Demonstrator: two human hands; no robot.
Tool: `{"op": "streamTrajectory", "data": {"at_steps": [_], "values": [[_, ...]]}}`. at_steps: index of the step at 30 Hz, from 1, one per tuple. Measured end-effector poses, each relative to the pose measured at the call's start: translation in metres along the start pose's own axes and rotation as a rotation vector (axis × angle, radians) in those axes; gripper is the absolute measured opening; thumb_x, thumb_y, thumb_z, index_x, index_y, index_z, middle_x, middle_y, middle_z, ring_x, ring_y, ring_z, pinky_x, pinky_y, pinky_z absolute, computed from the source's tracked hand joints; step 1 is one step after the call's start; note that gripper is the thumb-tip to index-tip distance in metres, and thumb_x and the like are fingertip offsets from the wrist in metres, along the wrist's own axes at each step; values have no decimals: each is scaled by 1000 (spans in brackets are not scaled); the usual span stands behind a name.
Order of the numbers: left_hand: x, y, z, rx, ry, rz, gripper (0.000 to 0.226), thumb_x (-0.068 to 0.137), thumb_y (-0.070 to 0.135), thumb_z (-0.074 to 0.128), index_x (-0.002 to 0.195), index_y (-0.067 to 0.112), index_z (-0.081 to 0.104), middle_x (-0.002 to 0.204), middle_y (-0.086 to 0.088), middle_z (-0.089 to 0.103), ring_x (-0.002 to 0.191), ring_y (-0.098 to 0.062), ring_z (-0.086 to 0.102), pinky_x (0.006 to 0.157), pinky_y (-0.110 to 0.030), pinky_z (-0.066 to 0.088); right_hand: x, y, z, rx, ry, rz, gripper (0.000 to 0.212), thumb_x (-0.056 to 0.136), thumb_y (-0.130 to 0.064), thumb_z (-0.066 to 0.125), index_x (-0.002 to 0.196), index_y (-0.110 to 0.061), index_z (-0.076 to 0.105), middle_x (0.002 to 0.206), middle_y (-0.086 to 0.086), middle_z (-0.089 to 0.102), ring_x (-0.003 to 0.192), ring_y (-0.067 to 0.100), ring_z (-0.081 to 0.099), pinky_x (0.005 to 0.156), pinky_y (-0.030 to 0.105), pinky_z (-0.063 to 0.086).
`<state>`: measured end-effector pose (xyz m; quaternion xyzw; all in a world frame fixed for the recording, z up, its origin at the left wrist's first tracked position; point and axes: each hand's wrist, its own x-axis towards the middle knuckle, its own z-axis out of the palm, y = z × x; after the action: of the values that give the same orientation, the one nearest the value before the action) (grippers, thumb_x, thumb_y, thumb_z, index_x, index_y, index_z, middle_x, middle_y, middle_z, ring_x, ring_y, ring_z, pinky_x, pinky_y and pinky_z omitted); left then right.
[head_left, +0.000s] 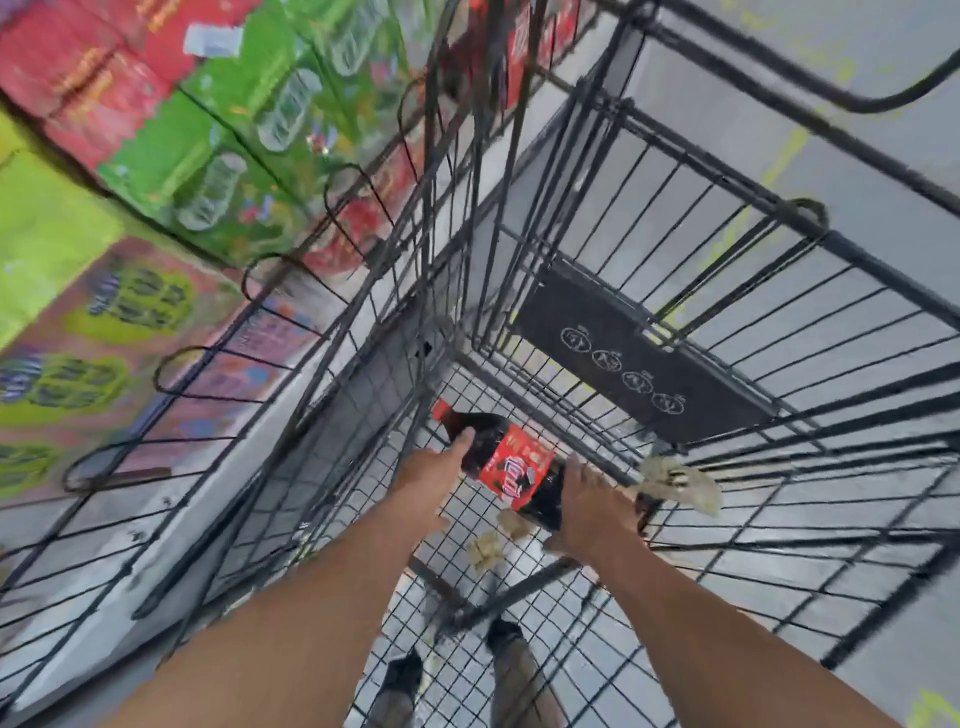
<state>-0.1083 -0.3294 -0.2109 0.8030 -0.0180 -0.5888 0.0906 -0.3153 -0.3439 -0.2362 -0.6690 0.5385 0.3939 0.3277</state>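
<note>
A large dark cola bottle (511, 465) with a red cap and red label lies low in the basket of a black wire shopping cart (587, 249). Both my arms reach down into the basket. My left hand (434, 467) holds the bottle near its neck, fingers laid along its side. My right hand (589, 506) grips the bottle's base end. The bottle lies tilted, cap toward the upper left.
Stacked drink cartons in red, green and pink (171, 156) line the shelf to the left, behind wire shelf guards (208, 374). The cart's black child-seat flap (639, 358) hangs ahead. Crumpled paper bits (680, 483) lie in the basket. My shoes (501, 634) show through the mesh.
</note>
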Motion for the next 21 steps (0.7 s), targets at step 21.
{"op": "streamTrajectory", "data": {"at_steps": [21], "values": [[99, 42, 42, -270, -66, -343, 64, 95, 64, 60, 139, 23, 39, 136, -27, 52, 112, -55, 60, 77, -88, 43, 36, -5, 36, 202, 207, 4, 130, 76, -56, 82, 160, -20, -12, 161, 8, 26, 153, 28, 21, 126, 57, 14]]}}
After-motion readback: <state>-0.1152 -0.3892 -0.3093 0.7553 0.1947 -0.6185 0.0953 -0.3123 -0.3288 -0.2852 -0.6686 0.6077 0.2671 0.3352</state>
